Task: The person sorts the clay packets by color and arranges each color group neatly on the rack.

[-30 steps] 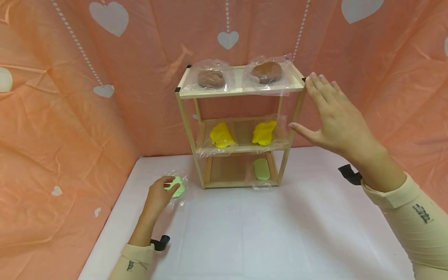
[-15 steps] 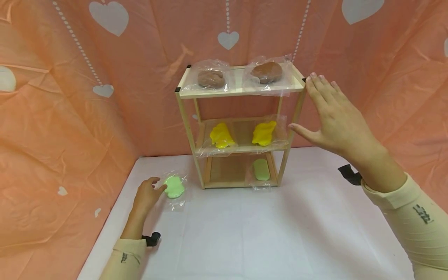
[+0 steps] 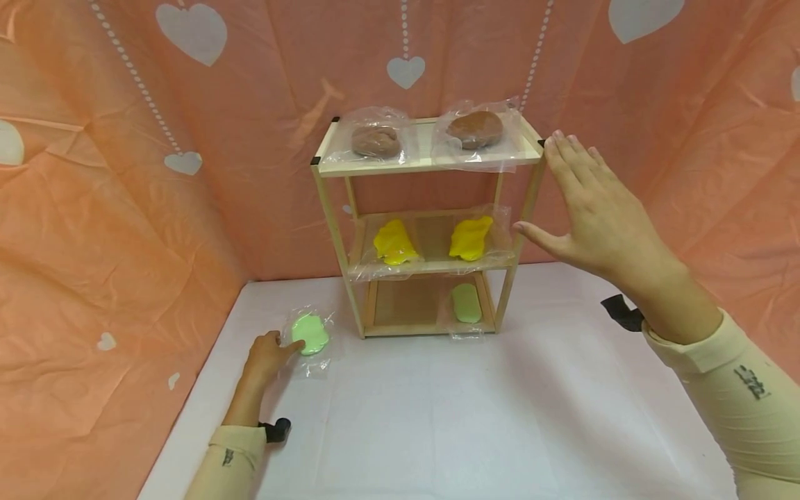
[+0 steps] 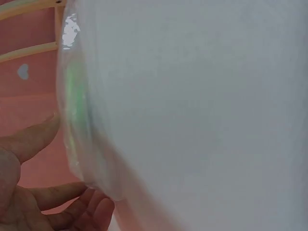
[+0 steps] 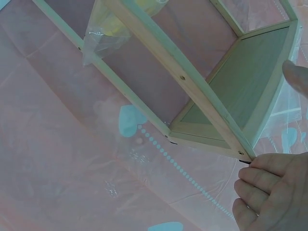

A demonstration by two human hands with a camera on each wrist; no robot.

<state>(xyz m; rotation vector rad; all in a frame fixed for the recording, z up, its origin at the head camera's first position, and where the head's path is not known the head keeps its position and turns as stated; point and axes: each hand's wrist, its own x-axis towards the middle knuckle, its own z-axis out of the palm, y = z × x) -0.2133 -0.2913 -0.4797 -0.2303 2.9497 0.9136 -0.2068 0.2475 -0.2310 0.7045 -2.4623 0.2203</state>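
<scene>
On the table at left lies a pale green lump of soft dough or slime (image 3: 310, 334) in a clear plastic bag. My left hand (image 3: 265, 357) is at the bag's left side, its thumb over the lump's edge. In the left wrist view, the fingertips (image 4: 79, 188) meet the bag's edge and the thumb stands apart from them. My right hand (image 3: 594, 208) has its fingers straight, their tips at the top right corner of a wooden three-tier shelf (image 3: 431, 167). The right wrist view shows those fingers (image 5: 262, 185) against that corner.
Two bagged brown lumps (image 3: 377, 142) sit on the top tier. Two bagged yellow lumps (image 3: 395, 242) lie on the middle one. Another pale green lump (image 3: 466, 303) is at the bottom right. A pink curtain with hearts (image 3: 269, 173) surrounds the white table (image 3: 431, 410).
My left hand drew back leftward off the green lump, then came in slightly, lower at the bag's left side. The bag stays put. My right hand keeps its place at the shelf.
</scene>
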